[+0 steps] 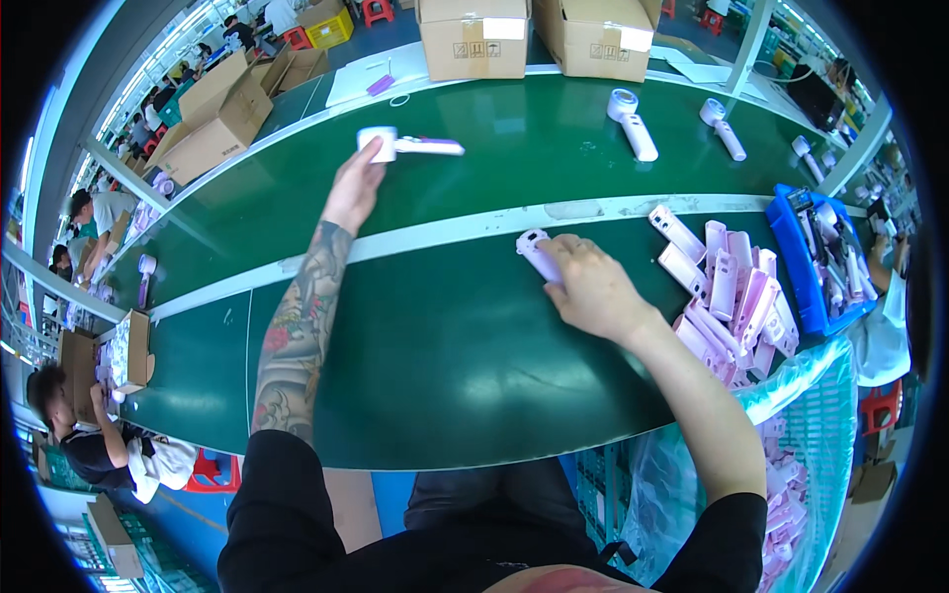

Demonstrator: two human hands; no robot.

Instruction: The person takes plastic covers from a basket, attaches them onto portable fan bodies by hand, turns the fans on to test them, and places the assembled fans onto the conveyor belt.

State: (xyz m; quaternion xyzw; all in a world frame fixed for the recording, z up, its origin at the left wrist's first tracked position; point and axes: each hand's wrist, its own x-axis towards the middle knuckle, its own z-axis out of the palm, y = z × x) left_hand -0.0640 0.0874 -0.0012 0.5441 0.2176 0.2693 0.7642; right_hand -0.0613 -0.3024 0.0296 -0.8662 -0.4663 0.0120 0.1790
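Note:
My left hand (354, 190) reaches far over the green belt, its fingers closed on the white head of a handheld fan (377, 144). The fan's handle points right and shows a purple strip along it. My right hand (598, 292) rests nearer to me, its fingers and thumb on a pale pink handle shell (540, 259) that lies on the green bench top (445, 376). The palm hides part of that shell. To the right of this hand is a loose heap of pale pink handle shells (725, 282).
More handheld fans (633, 127) lie on the far belt. A blue bin (801, 262) of parts stands at right, above a bag-lined crate (825, 415) of pink shells. A white rail (573, 211) divides belt and bench. Cartons (473, 40) stand behind; a co-worker (94, 435) sits at left.

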